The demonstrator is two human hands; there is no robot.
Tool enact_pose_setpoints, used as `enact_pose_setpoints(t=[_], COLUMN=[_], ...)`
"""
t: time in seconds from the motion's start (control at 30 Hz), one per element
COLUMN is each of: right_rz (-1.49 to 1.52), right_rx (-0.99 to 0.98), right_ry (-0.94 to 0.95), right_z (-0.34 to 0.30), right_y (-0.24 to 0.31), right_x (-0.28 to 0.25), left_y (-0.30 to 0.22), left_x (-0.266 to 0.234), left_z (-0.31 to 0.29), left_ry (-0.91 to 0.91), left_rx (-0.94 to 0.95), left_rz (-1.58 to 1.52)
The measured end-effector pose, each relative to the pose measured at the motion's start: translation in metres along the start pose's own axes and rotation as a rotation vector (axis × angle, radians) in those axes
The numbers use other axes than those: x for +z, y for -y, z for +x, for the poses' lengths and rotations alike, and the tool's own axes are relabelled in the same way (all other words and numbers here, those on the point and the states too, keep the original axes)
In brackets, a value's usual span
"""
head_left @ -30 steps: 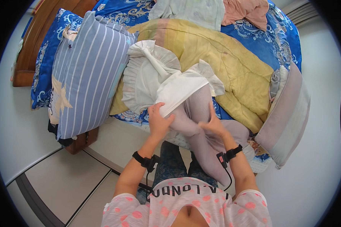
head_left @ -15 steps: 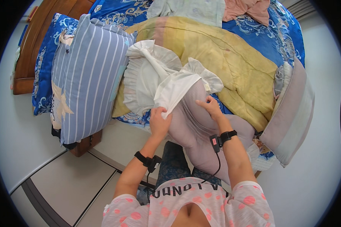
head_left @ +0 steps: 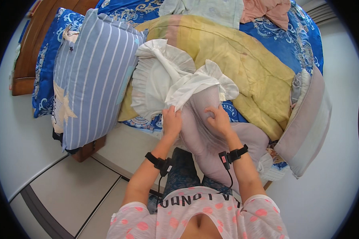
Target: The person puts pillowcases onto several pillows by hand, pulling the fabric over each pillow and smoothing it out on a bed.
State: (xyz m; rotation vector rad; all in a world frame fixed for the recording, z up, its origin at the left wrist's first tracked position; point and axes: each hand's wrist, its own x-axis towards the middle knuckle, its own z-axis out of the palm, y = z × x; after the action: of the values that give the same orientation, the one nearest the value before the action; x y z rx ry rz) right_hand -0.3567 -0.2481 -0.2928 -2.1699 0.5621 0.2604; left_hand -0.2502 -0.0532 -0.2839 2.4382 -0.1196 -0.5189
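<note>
A white ruffled pillowcase [head_left: 155, 85] lies bunched over the far end of a soft mauve-grey pillow [head_left: 199, 137]. My left hand [head_left: 172, 122] is closed on the lower edge of the white cloth, where it meets the left side of the pillow. On the pillow's right part, my right hand [head_left: 219, 120] has its fingers curled against the mauve-grey fabric, which creases beneath them. The near part of the pillow hangs over the bed's edge against my legs. Whatever lies inside the ruffled case is hidden.
To the left leans a blue striped pillow [head_left: 95, 79] by the wooden headboard [head_left: 34, 51]. A yellow quilt [head_left: 243, 71] spreads behind the white case over a blue patterned bedsheet [head_left: 269, 44]. At the right edge stands a grey-mauve cushion [head_left: 309, 123]. Folded pale and pink cloths [head_left: 265, 12] lie farther back.
The white cloth's near edge has been drawn slightly away from me, with my left hand still on it. My right hand has shifted a little nearer, its fingers more curled.
</note>
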Motion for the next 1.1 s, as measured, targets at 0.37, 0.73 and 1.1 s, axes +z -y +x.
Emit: enact_pose_setpoints(t=[0.37,0.73,1.1], right_rz=[-0.137,-0.061,-0.156], right_rx=[-0.065,0.063,-0.17], right_ry=[-0.028,-0.175,-0.159], right_z=[-0.043,-0.027,-0.063], right_y=[0.046,0.014,0.025], right_x=[0.046,0.049,0.067], left_y=[-0.011,-0.035,-0.078], left_x=[0.021,-0.048,-0.018], left_z=[0.009,0.006,-0.029], left_ry=[0.172,0.194,0.046], left_rx=[-0.119,-0.031,0.359], left_rz=[-0.011,-0.178,0.054])
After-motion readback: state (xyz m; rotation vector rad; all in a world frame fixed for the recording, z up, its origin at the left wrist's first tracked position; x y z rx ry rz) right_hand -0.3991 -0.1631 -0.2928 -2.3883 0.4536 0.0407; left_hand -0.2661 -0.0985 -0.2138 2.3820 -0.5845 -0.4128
